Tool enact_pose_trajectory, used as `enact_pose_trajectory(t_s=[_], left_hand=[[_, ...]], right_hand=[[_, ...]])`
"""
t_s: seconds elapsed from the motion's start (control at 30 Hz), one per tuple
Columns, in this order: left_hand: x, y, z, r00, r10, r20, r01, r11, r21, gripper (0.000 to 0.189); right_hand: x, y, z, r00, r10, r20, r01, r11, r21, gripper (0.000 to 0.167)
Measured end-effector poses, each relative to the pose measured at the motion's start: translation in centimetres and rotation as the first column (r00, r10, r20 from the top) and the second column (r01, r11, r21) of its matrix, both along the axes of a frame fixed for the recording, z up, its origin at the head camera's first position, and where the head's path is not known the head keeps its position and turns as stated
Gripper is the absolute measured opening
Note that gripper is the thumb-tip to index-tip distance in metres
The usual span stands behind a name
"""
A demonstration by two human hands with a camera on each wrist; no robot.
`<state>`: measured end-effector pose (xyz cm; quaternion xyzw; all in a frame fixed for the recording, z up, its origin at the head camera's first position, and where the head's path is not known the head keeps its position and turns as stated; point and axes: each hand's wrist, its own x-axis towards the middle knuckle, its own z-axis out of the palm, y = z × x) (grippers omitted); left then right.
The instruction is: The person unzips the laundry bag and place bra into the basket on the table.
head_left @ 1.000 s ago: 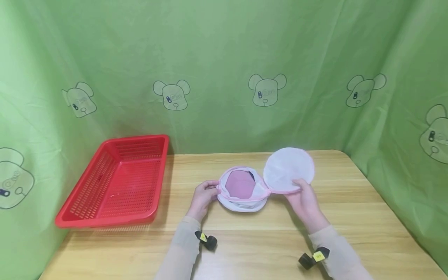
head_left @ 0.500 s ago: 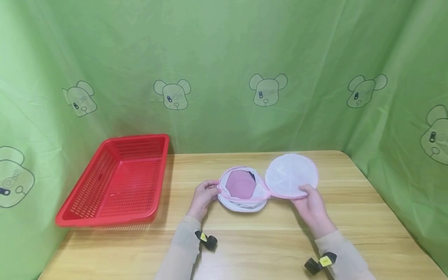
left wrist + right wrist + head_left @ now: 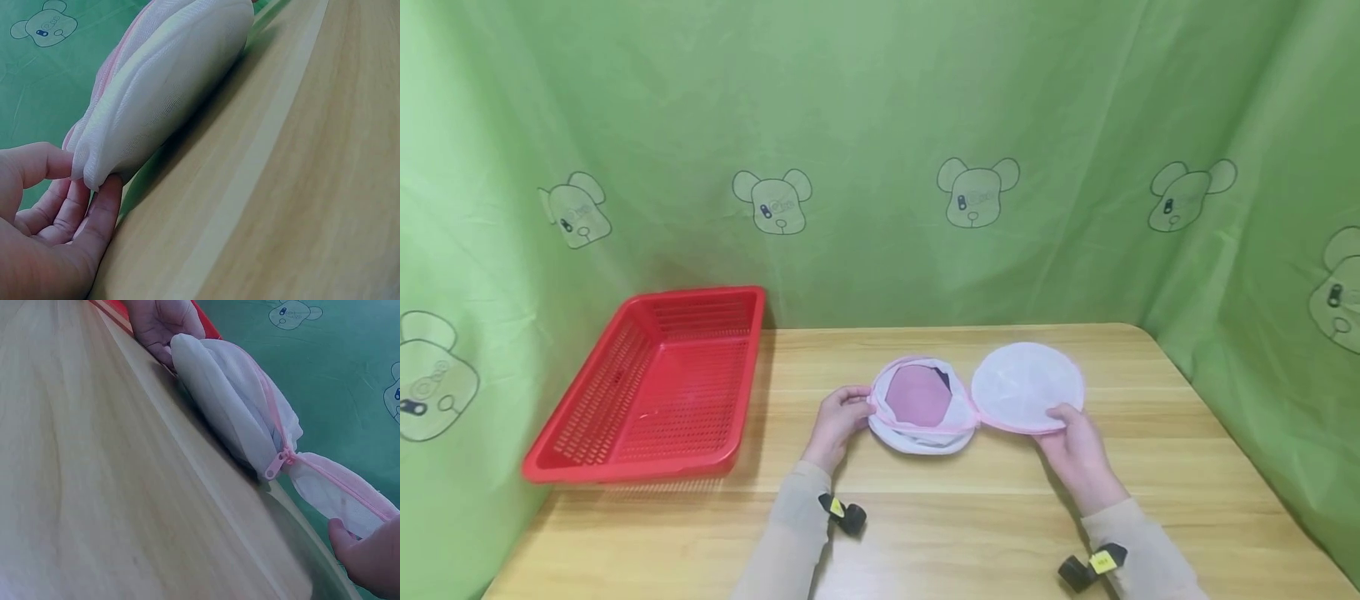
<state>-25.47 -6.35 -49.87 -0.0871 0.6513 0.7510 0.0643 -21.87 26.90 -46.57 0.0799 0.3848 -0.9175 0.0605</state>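
Observation:
A round white mesh laundry bag (image 3: pixel 921 442) with pink zipper trim is unzipped, its lid (image 3: pixel 1026 387) folded out to the right. Inside the bag lies a mauve-pink piece (image 3: pixel 917 396) with a small dark patch beside it; its kind cannot be told. My left hand (image 3: pixel 838 425) pinches the bag's left edge between thumb and fingers, as the left wrist view also shows. With thumb on top, my right hand (image 3: pixel 1078 454) grips the lid's near right edge. A pink zipper pull (image 3: pixel 275 466) hangs at the joint between bag and lid in the right wrist view.
A red perforated plastic basket (image 3: pixel 741 400) stands on the left of the wooden table (image 3: pixel 925 533). Green curtains (image 3: pixel 865 275) with bear-head prints hang behind the table and along both sides.
My right hand has swung the lid down and to the right, so it lies flatter and farther out. The left hand keeps its pinch on the bag in nearly the same place.

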Motion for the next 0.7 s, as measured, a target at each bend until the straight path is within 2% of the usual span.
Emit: enact_pose_trajectory(t_s=[0.5,0.7], left_hand=[[-0.03,-0.1,0.08,1.0,-0.003,0.004,0.003,1.0,0.008,0.038],[-0.03,-0.05,0.06,1.0,-0.008,0.002,0.008,1.0,0.016,0.038]], right_hand=[[-0.12,0.41,-0.73,0.998,-0.004,0.059,0.004,1.0,0.01,0.081],[0.05,0.5,-0.78,0.999,-0.001,0.05,-0.002,0.998,0.065,0.081]])
